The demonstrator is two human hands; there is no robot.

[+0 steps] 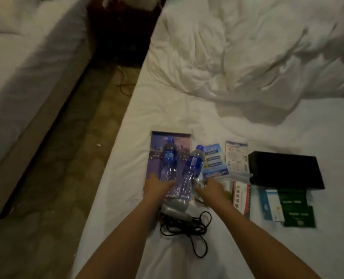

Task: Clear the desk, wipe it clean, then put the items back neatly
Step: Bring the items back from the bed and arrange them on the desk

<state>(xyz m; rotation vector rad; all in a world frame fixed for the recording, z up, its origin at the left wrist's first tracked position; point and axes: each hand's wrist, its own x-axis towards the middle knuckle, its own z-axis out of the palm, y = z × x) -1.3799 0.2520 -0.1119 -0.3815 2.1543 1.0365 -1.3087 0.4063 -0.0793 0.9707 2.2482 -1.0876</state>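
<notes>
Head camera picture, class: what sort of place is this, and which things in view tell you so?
Probably a hotel bedroom. Two white beds stand side by side with a narrow floor strip between, and leaflets and two water bottles lie laid out on the nearer sheet.

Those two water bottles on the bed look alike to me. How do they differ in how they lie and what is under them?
The left bottle lies straight, pointing away, wholly on the purple booklet. The right bottle is tilted to the right, its cap near the blue leaflet, mostly off the booklet. The left hand is at the left bottle's base, the right hand at the right one's. Both are clear plastic with blue caps and blue labels.
</notes>
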